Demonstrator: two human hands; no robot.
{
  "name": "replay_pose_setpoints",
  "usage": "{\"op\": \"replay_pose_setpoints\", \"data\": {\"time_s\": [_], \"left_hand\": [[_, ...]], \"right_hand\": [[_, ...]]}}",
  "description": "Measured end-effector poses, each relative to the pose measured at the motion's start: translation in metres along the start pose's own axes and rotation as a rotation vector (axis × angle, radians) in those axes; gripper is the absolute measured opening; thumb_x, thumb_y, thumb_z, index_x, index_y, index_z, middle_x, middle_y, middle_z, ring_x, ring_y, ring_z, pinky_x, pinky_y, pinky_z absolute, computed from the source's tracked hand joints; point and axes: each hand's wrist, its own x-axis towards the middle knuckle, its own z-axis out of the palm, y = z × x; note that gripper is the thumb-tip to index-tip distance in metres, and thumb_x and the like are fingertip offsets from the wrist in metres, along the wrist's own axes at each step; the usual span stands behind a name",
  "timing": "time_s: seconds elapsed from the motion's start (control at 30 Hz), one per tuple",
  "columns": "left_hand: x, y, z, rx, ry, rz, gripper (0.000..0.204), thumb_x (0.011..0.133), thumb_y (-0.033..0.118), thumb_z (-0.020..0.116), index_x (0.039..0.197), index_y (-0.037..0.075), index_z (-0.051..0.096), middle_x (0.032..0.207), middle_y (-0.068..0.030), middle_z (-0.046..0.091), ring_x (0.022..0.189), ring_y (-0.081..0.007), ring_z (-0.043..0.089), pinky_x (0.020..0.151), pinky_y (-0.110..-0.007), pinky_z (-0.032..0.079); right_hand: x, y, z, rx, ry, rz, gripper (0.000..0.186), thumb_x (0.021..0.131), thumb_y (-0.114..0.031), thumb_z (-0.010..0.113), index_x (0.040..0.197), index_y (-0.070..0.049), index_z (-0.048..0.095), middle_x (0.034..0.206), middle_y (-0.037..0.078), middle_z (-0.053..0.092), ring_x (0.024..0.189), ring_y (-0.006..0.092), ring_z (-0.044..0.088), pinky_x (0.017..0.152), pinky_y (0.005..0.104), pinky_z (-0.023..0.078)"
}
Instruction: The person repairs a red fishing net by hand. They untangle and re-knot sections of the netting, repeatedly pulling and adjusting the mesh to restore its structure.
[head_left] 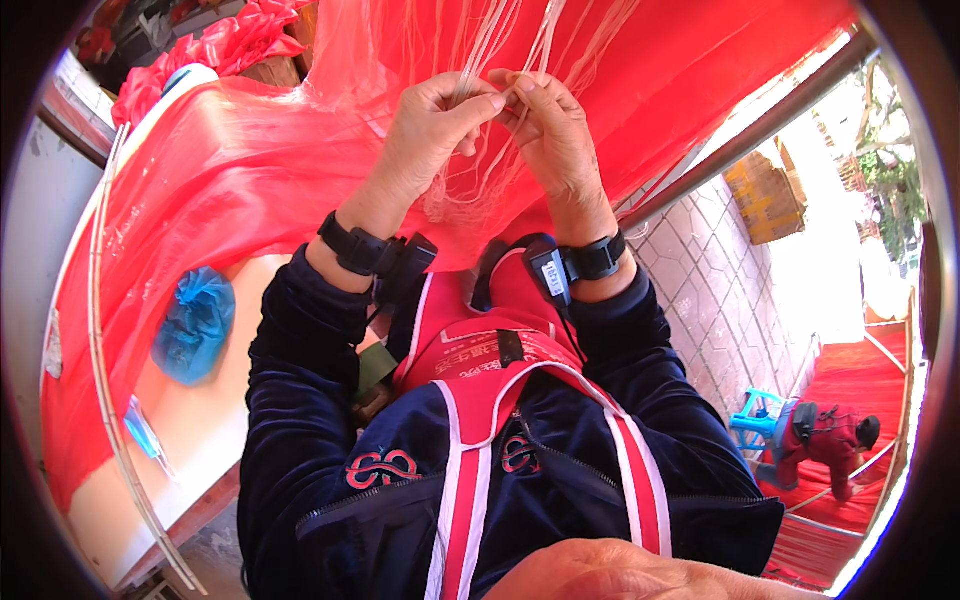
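Observation:
My left hand point(435, 130) and my right hand point(550, 130) meet above my lap, fingertips pinched close together on thin pale strands point(480, 40). The strands fan upward across a red translucent fabric point(660, 70), and a loose bunch of them dangles below my fingers. What exactly sits between the fingertips is too small to make out beyond these strands. A black band with a small device is on each of my wrists.
A pale table point(240, 420) at the left holds red cloth, a blue plastic bag point(195, 320) and thin rods point(97, 330). Cardboard boxes point(755, 200) stand on the paving at the right. A person point(830, 445) bends over red material beside a blue stool point(752, 420). A metal rail point(770, 110) runs diagonally.

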Motion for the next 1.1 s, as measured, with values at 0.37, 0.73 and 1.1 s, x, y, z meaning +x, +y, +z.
{"op": "replay_pose_setpoints", "data": {"time_s": [0.37, 0.73, 1.1], "left_hand": [[0.009, -0.014, -0.021, -0.011, 0.088, 0.108, 0.013, 0.086, 0.019, 0.066, 0.093, 0.007, 0.067, 0.063, 0.0049, 0.054, 0.054, -0.0030, 0.048, 0.050, -0.018, 0.035], [0.029, -0.015, -0.075, -0.165, 0.143, 0.201, 0.008, 0.091, 0.014, 0.059, 0.094, 0.007, 0.061, 0.082, -0.0040, 0.064, 0.077, -0.0139, 0.063, 0.075, -0.026, 0.051], [0.016, 0.017, -0.099, -0.018, 0.235, 0.170, 0.011, 0.091, 0.017, 0.059, 0.089, 0.007, 0.061, 0.070, 0.0002, 0.059, 0.055, -0.0096, 0.057, 0.051, -0.021, 0.045]], "right_hand": [[-0.015, -0.017, -0.003, 0.065, 0.215, 0.019, 0.012, 0.092, -0.012, 0.058, 0.095, -0.005, 0.066, 0.095, 0.011, 0.068, 0.071, 0.0133, 0.059, 0.067, 0.0268, 0.047], [-0.060, -0.025, -0.030, -0.066, 0.048, -0.019, 0.030, 0.095, -0.026, 0.052, 0.112, -0.003, 0.061, 0.093, 0.009, 0.065, 0.069, 0.0145, 0.049, 0.067, 0.0285, 0.039], [-0.079, -0.042, -0.048, -0.009, -0.040, -0.048, 0.045, 0.092, -0.037, 0.056, 0.124, -0.004, 0.056, 0.102, 0.010, 0.067, 0.068, 0.0137, 0.049, 0.068, 0.0297, 0.039]]}}
